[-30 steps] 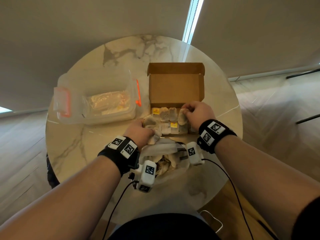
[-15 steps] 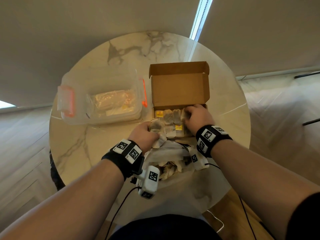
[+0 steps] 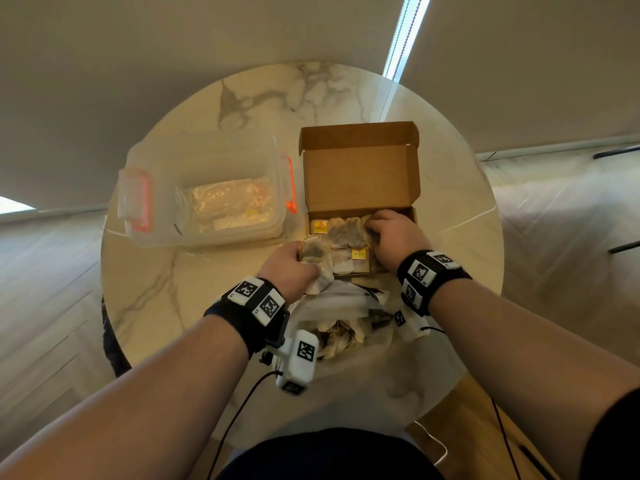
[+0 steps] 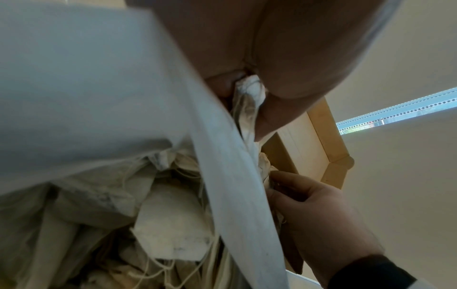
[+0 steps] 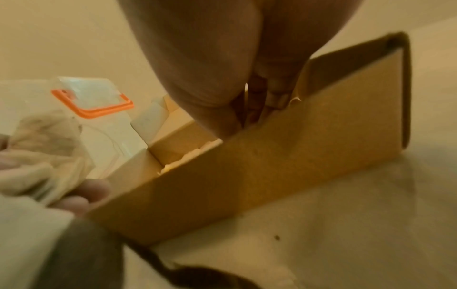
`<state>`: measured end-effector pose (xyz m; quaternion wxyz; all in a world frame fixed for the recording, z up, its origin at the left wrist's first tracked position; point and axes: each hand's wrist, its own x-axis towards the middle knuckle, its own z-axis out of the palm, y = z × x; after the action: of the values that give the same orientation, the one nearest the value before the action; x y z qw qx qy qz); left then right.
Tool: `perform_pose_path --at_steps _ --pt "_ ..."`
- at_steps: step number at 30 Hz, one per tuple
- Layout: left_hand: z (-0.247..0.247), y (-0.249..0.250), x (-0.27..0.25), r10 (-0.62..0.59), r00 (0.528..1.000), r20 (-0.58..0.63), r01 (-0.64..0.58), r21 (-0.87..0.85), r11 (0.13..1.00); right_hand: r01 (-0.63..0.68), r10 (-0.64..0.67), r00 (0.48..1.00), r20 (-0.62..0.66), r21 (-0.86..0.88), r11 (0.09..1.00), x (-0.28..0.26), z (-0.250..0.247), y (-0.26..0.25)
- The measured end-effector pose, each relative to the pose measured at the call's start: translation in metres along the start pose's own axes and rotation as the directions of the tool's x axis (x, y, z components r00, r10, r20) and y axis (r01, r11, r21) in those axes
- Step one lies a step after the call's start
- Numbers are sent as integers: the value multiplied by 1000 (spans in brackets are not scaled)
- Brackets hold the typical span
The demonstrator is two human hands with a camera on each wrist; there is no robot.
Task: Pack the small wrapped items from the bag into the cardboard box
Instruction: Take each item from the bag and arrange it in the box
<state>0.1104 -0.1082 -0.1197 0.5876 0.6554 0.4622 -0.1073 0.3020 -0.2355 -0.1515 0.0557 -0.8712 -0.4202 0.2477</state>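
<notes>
The open cardboard box (image 3: 360, 181) stands mid-table with its lid upright; rows of tea bags (image 3: 341, 232) fill its tray. My right hand (image 3: 391, 233) reaches into the box's back right part, its fingers curled on a tea bag (image 3: 367, 231) there. In the right wrist view the fingertips (image 5: 259, 101) dip behind the box wall (image 5: 247, 166). My left hand (image 3: 289, 268) grips a bunch of tea bags (image 3: 314, 253) at the box's front left corner. The white plastic bag (image 3: 343, 299) lies open just in front, with more tea bags (image 4: 173, 234) inside.
A clear plastic container (image 3: 207, 188) with orange latches (image 3: 292, 188) sits left of the box and holds a wrapped packet. The round marble table (image 3: 166, 299) ends close behind and beside both. Cables hang from the wrist cameras over the near edge.
My right hand has sunk a little deeper into the box's right side with its tea bag. The left hand keeps its bunch at the front left corner. The head view shifted slightly.
</notes>
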Motion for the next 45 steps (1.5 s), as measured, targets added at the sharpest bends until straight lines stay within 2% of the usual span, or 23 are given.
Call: perform_pose_path --at_steps 3,5,8,10,14,17,19,22,25,27,29,32,34,36,38,40,43,45 --pt "2 0 -3 14 1000 -21 -15 -79 997 -19 26 998 -54 126 992 -8 -15 -6" --pt "4 4 -7 17 1000 -13 -19 -241 970 -6 33 995 -94 272 962 -20 -27 -13" --pt "7 15 -10 25 998 64 17 -590 807 -24 23 1000 8 538 843 -46 -46 -25" --pt "10 24 -12 50 997 66 9 -690 724 -85 20 994 105 665 742 -60 -52 -30" --pt "19 38 -20 126 990 63 -44 -713 700 -129 50 991 123 802 583 -72 -49 -33" --pt "24 44 -26 120 991 63 -38 -723 690 -142 109 989 104 885 443 -77 -46 -31" --pt "26 43 -27 111 990 86 -13 -733 680 -142 146 986 86 889 436 -78 -45 -30" --pt "29 39 -30 99 988 116 14 -715 699 -142 140 987 80 843 519 -80 -45 -28" --pt "29 37 -28 52 994 100 36 -719 694 -186 121 982 147 871 456 -83 -47 -20" --pt "25 34 -22 -26 996 81 78 -742 666 -215 142 975 170 887 409 -82 -49 -9" --pt "19 28 -14 -92 993 79 120 -742 660 -234 215 965 148 856 460 -80 -53 6" --pt "14 18 -6 -152 986 66 154 -692 706 -223 299 954 12 693 685 -69 -59 29" --pt "14 12 -3 -169 984 56 165 -648 743 -197 288 954 -81 553 809 -58 -62 35" --pt "18 9 -1 -190 981 50 181 -602 777 -145 236 958 -160 437 887 -42 -60 38" --pt "21 7 1 -207 977 50 197 -578 792 -78 161 961 -226 337 938 -28 -54 39" --pt "22 5 0 -209 976 52 201 -572 795 -25 79 968 -238 220 975 -20 -46 41" --pt "21 2 0 -202 979 43 190 -567 801 33 -44 990 -133 -89 995 -19 -29 47" --pt "20 -1 1 -193 980 45 184 -565 804 37 -51 997 -54 -231 972 -22 -20 51"
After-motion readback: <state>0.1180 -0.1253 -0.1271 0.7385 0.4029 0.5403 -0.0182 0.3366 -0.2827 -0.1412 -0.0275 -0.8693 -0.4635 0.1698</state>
